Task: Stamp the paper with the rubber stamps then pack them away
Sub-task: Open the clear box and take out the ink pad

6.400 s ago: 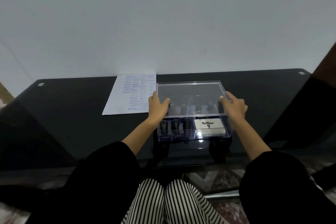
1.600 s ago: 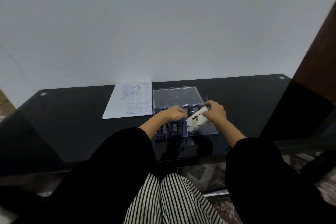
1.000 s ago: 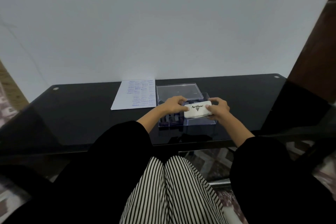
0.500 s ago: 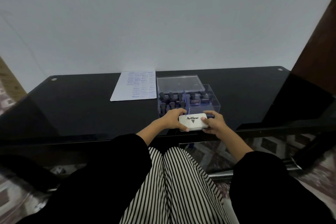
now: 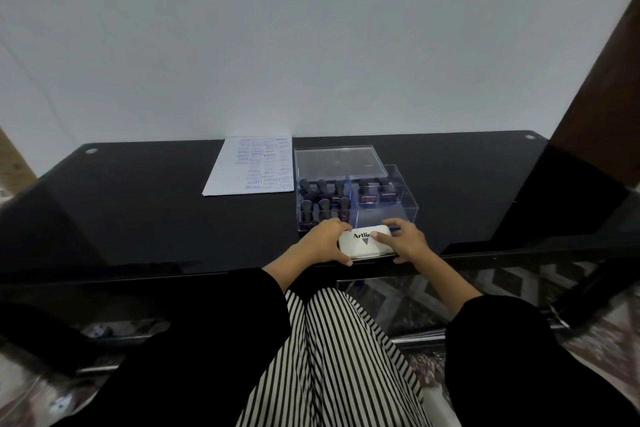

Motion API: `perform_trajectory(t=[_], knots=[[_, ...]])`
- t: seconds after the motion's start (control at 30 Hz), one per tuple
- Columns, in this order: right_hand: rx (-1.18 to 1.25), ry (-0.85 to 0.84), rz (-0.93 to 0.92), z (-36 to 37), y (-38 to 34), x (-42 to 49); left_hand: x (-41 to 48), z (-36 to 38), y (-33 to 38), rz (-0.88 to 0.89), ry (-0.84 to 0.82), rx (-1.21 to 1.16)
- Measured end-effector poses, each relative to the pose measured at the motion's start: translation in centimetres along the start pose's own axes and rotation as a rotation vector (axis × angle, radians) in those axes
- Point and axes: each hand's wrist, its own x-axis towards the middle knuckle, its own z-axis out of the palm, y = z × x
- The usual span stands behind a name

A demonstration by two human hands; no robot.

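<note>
Now the left hand (image 5: pixel 320 242) and right hand (image 5: pixel 408 242) each curl a grip round the ink pad (image 5: pixel 356 248).

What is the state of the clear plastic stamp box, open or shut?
Open: its flat clear lid lies behind the box, and the dark rubber stamps inside stand uncovered.

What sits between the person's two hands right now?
A white ink pad, held at its ends by the left hand and right hand, just in front of the clear box. The head view shows it.
</note>
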Motion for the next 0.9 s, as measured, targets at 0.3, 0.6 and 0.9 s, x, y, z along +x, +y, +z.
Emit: perform_trajectory(t=[0.3, 0.6, 0.9], knots=[[-0.605, -0.142, -0.2, -2.0, -0.2, 0.6, 0.6, -1.4, 0.5, 0.045, -0.097, -0.036], [-0.751, -0.161, -0.524, -3.2, -1.5, 0.2, 0.7, -3.6, 1.1, 0.07, -0.279, 0.093], [-0.765, 0.074, -0.701, -2.5, -2.0, 0.3, 0.3, -5.4, 0.8, 0.18, 0.004, 0.19]])
